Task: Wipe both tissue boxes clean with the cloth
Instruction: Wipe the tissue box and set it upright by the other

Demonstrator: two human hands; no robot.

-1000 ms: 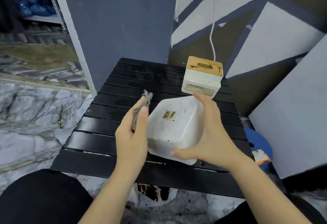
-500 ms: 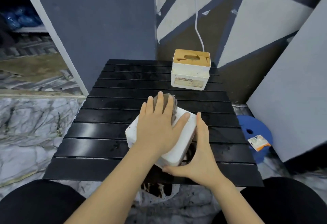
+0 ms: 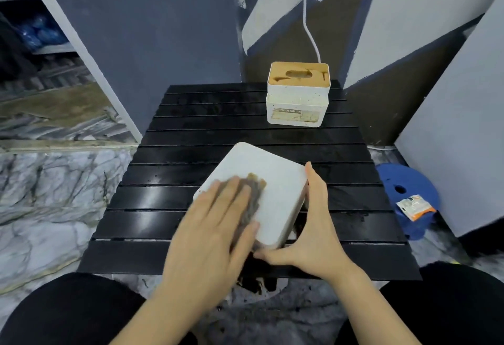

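Observation:
A white tissue box (image 3: 270, 181) lies tilted near the front of the black slatted table (image 3: 191, 137), its plain white face up. My left hand (image 3: 215, 224) lies flat on its near left part and presses a brown-grey cloth (image 3: 252, 194) against it; the hand is blurred. My right hand (image 3: 311, 224) braces the box's right side, fingers straight along the wall and thumb along the near corner. A second white tissue box (image 3: 297, 104) with a wooden lid stands upright at the table's far right.
A blue plastic stool (image 3: 406, 189) with a small packet (image 3: 414, 205) on it stands right of the table. A white cable (image 3: 311, 25) hangs down the painted wall behind the far box. Marble floor lies to the left, my dark-clothed knees at the bottom.
My left hand brought the cloth down onto the box, then slid it from the far edge toward me. The box was laid flatter on the table. My right hand stayed on its right side.

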